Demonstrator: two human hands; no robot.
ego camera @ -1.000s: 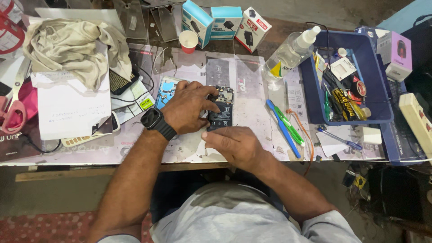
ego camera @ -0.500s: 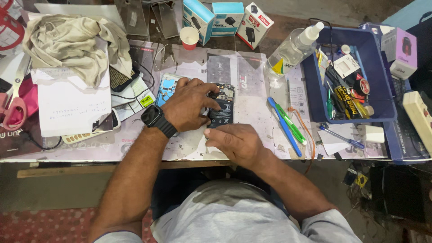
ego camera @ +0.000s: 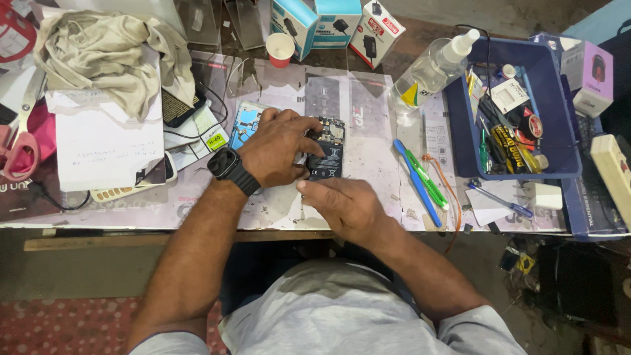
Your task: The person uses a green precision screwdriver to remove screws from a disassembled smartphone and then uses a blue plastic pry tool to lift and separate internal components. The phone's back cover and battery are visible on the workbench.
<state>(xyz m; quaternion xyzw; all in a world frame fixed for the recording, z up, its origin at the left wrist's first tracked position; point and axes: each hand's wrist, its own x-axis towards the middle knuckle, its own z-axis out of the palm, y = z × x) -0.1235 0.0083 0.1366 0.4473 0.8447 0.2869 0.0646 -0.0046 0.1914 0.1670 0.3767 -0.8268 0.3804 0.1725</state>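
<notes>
Standing along the far edge of the counter [ego camera: 368, 141] are three small boxes: a teal box [ego camera: 292, 20], a second teal box [ego camera: 336, 21] and a red-and-white box [ego camera: 376, 29], each with a charger pictured on it. A lilac box [ego camera: 595, 69] sits at the far right beside a blue bin [ego camera: 555, 112] of tools. A yellow label [ego camera: 214, 140] lies by the left wrist. The opened phone [ego camera: 327, 150], back cover off, shows a circuit board above a black battery at the counter's centre. The left hand [ego camera: 279, 148] curls over its left edge, gripping it. The right hand [ego camera: 345, 204] rests just below it, fingers folded; whether it holds anything cannot be told.
</notes>
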